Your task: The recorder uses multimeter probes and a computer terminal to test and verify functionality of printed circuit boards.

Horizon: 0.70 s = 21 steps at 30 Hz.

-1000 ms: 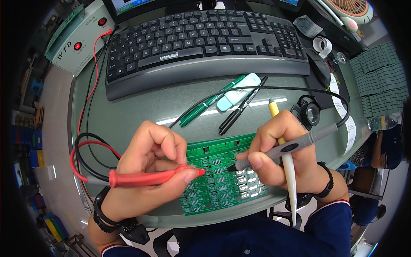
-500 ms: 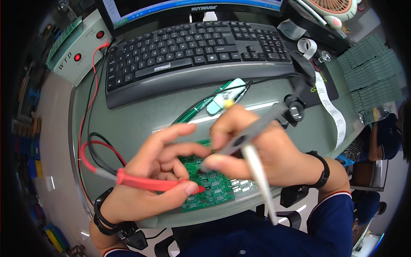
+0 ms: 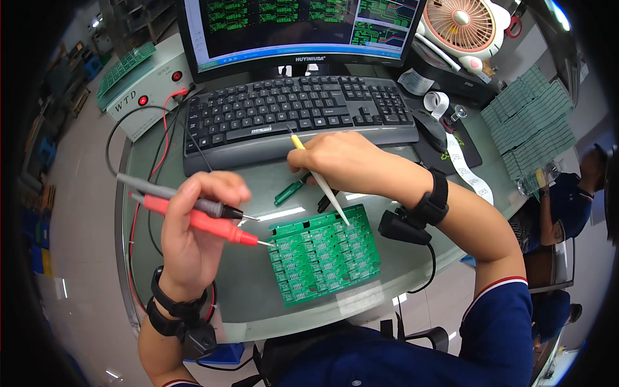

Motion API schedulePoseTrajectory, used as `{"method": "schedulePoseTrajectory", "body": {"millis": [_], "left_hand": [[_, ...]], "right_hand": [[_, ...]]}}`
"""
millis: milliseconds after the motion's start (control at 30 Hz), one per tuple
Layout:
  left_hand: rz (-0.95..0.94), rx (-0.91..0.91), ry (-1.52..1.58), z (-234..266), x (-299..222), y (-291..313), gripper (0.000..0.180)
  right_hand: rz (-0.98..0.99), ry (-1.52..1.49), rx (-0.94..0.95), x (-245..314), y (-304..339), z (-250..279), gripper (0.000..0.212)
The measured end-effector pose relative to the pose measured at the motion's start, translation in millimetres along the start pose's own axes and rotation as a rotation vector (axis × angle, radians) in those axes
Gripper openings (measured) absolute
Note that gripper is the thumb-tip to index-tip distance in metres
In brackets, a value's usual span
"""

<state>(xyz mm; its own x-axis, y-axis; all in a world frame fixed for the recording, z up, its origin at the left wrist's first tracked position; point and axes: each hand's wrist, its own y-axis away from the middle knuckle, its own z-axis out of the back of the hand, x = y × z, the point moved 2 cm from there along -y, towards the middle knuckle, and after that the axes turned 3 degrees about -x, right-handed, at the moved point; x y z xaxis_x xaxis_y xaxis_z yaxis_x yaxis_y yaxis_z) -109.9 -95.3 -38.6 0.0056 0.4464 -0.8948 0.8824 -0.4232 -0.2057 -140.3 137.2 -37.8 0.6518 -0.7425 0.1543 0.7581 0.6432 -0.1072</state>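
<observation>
My left hand [image 3: 193,226] is closed around two test probes, a red probe [image 3: 206,222] and a grey-and-black probe [image 3: 171,195]. Their bare metal tips point right; the red one's reaches the upper left edge of a green circuit board panel [image 3: 325,258], though contact is unclear. That panel lies flat on the table. Between the panel and the keyboard, my right hand [image 3: 335,160] grips a slim white stick [image 3: 330,195] with a yellow section near its dark upper tip. The stick's lower end hangs over the board. A green pen [image 3: 290,192] lies below that hand, partly hidden.
A black keyboard [image 3: 303,109] and a monitor [image 3: 290,55] stand at the back. Left is a grey box with red switches [image 3: 148,97], with probe leads running to it. A mouse [image 3: 429,129], a paper strip [image 3: 467,164] and stacked green boards [image 3: 525,122] are on the right.
The grey-and-black probe has passed from my right hand to my left, beside the red one. My hands moved up off the panel, which shows fully. The view tilted upward, showing more monitor.
</observation>
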Motion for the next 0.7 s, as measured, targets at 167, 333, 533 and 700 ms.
{"method": "schedulePoseTrajectory", "body": {"millis": [167, 333, 533, 700], "left_hand": [[0.117, -0.174, 0.149, -3.5, 8.1, -1.1, 0.031], [0.139, -0.108, 0.094, -6.3, 14.7, -0.4, 0.029], [0.257, -0.163, -0.072, -14.6, 13.9, 3.9, 0.036], [0.366, -0.023, -0.156, -27.6, 8.9, 15.8, 0.036]], "right_hand": [[0.155, 0.050, -0.082, 4.8, -2.9, 1.5, 0.020], [0.177, 0.055, -0.073, 3.8, -4.0, -10.0, 0.021], [0.050, -0.202, -0.396, 0.7, 8.5, 35.1, 0.036], [-0.222, -1.431, -0.413, 36.3, 32.3, 49.6, 0.032]]}}
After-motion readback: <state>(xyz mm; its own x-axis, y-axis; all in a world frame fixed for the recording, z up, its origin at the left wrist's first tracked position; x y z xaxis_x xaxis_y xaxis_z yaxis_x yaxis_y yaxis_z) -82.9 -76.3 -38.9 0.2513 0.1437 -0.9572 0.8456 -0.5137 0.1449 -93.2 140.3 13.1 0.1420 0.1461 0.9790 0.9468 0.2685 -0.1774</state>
